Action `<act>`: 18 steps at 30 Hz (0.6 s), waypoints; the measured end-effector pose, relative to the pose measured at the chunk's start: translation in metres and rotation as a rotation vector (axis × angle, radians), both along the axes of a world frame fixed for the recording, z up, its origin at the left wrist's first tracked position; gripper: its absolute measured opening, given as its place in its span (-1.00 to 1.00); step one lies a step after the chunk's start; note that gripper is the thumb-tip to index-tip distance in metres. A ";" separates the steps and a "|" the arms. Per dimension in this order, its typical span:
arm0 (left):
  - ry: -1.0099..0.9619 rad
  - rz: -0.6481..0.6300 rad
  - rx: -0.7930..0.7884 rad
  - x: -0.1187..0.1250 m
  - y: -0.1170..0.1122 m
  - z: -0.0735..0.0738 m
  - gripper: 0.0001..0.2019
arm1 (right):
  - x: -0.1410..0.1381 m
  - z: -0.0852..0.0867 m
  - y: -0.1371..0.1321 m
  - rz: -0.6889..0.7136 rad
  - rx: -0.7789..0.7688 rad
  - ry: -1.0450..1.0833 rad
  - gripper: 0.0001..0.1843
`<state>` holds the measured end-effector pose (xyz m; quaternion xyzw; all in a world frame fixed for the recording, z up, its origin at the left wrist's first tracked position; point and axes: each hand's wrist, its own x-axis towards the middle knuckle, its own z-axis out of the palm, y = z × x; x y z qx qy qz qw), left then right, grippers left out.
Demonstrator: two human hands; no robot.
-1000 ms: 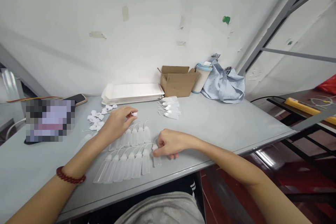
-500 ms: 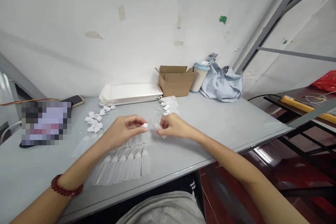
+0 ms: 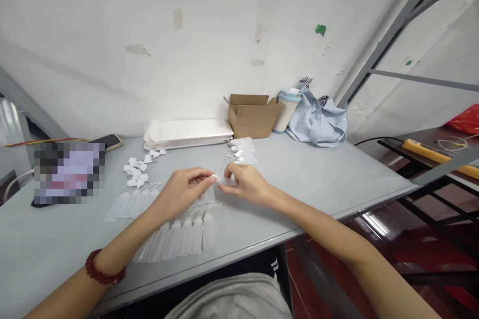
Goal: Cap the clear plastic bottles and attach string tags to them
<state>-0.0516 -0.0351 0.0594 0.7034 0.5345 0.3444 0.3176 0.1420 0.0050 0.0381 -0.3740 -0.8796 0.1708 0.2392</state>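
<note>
My left hand [image 3: 185,190] pinches a small white cap [image 3: 213,178] between thumb and fingers. My right hand [image 3: 245,183] grips a small translucent bottle [image 3: 226,180], its mouth turned toward the cap; cap and bottle meet above the grey table [image 3: 318,179]. Below my hands lies a row of translucent bottles [image 3: 183,237] side by side, with a second row [image 3: 129,204] further left. Loose white caps [image 3: 137,172] are scattered beyond my left hand. A small heap of capped bottles [image 3: 241,152] lies just past my right hand.
At the back stand a stack of white bags [image 3: 187,132], an open cardboard box [image 3: 250,114], a cup with a blue lid [image 3: 286,108] and a pale blue cloth [image 3: 318,122]. A phone [image 3: 108,141] lies at the left. A metal rack [image 3: 430,169] is on the right.
My right hand lifted one bottle from the near row up to the middle. My left hand brought a cap from the left, and the two hands have closed together until cap meets bottle.
</note>
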 end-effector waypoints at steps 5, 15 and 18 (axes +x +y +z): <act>0.001 -0.053 -0.103 -0.005 0.001 -0.001 -0.63 | 0.000 -0.004 -0.001 0.035 0.200 -0.107 -0.83; 0.106 -0.117 -0.048 -0.009 0.004 -0.007 -0.61 | 0.002 -0.007 0.000 0.116 0.293 -0.124 -0.76; 0.151 -0.132 0.073 -0.010 0.005 -0.009 -0.66 | 0.003 -0.005 0.000 0.123 0.149 -0.037 -0.76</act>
